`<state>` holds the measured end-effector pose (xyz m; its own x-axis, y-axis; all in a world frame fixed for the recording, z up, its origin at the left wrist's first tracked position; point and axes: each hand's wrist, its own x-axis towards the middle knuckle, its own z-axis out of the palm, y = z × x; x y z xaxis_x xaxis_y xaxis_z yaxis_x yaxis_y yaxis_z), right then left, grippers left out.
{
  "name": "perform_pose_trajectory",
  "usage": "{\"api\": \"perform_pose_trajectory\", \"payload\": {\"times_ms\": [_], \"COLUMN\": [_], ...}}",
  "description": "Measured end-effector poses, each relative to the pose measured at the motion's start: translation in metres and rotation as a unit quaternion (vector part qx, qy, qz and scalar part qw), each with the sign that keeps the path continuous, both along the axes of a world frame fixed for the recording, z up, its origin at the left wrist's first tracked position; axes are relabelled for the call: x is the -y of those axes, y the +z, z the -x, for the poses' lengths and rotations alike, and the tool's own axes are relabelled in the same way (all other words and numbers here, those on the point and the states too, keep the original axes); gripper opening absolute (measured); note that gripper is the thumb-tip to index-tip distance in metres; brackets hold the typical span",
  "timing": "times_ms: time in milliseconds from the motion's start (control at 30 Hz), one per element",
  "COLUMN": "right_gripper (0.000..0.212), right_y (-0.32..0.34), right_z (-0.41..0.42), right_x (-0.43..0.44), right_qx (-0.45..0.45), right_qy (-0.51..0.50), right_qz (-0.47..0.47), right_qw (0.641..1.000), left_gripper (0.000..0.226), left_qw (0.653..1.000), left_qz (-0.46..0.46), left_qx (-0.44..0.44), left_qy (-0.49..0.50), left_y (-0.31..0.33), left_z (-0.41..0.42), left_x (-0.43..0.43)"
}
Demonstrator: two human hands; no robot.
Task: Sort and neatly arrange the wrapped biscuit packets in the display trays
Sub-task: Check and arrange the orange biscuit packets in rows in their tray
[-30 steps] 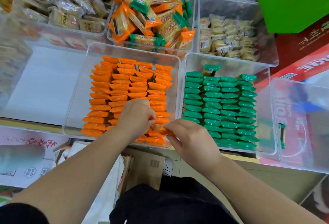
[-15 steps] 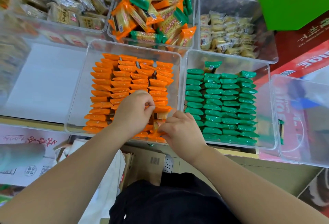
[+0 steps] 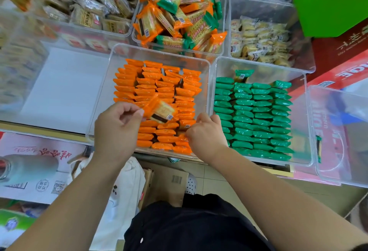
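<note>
Here, left hand (image 3: 117, 127) pinches orange packet (image 3: 160, 110) (barcode sticker (image 3: 169, 116) showing).

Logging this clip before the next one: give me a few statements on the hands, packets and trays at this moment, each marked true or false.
1. The left hand pinches one orange biscuit packet, lifted above the orange rows. True.
2. The right hand reaches into the green packets' tray. False: it is over the near right corner of the orange packets' tray.
3. The green packets lie in a jumbled heap. False: they stand in neat rows.
4. Behind the orange packets' tray sits a loose heap of mixed orange and green packets. True.
</note>
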<state>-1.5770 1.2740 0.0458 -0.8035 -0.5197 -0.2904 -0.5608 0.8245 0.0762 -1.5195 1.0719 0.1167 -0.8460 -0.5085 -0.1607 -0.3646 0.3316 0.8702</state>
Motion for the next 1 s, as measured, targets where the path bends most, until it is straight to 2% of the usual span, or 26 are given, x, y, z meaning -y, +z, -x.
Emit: {"api": "perform_pose_trajectory", "payload": {"times_ms": [100, 167, 267, 300, 367, 433, 500, 600, 733, 867, 933, 1000], "right_gripper": [0.025, 0.026, 0.024, 0.022, 0.023, 0.027, 0.024, 0.017, 0.017, 0.013, 0.013, 0.019], "right_y": [0.010, 0.016, 0.031, 0.037, 0.055, 0.075, 0.090, 0.105, 0.120, 0.128, 0.131, 0.132], "right_z": [0.001, -0.003, -0.013, -0.018, -0.028, -0.039, -0.049, -0.062, -0.072, -0.074, -0.075, -0.075], "right_x": [-0.001, -0.004, -0.013, -0.018, -0.030, -0.041, -0.050, -0.058, -0.069, -0.083, -0.091, -0.100], "right_qx": [0.025, 0.027, -0.021, -0.020, 0.062, 0.160, 0.209, 0.281, 0.287, 0.284, 0.309, 0.334], "right_qy": [0.020, 0.016, -0.042, -0.069, -0.121, -0.165, -0.204, -0.276, -0.311, -0.345, -0.350, -0.350], "right_qz": [-0.020, 0.003, 0.152, 0.225, 0.334, 0.378, 0.417, 0.519, 0.593, 0.627, 0.643, 0.646], "right_qw": [0.999, 1.000, 0.987, 0.972, 0.933, 0.897, 0.861, 0.758, 0.684, 0.638, 0.607, 0.590], "left_gripper": [0.007, 0.009, 0.009, 0.008, 0.008, 0.008, 0.009, 0.011, 0.033, 0.013, 0.012, 0.012], "left_qw": [0.998, 0.994, 0.980, 0.976, 0.966, 0.957, 0.952, 0.957, 0.973, 0.987, 0.985, 0.975], "left_qz": [-0.058, -0.097, -0.180, -0.203, -0.244, -0.280, -0.297, -0.288, -0.230, -0.155, -0.169, -0.219], "left_qx": [0.011, 0.017, 0.025, 0.029, 0.033, 0.030, 0.031, 0.034, 0.029, 0.006, -0.001, 0.002], "left_qy": [0.028, 0.049, 0.077, 0.079, 0.076, 0.076, 0.064, 0.027, -0.020, -0.038, -0.036, -0.034], "left_y": [0.000, -0.001, 0.001, 0.003, 0.009, 0.019, 0.030, 0.048, 0.068, 0.081, 0.086, 0.088], "left_z": [-0.020, -0.029, -0.039, -0.042, -0.048, -0.058, -0.070, -0.081, -0.079, -0.076, -0.074, -0.072], "left_x": [0.000, -0.002, -0.007, -0.010, -0.016, -0.022, -0.030, -0.044, -0.059, -0.070, -0.075, -0.076]}}
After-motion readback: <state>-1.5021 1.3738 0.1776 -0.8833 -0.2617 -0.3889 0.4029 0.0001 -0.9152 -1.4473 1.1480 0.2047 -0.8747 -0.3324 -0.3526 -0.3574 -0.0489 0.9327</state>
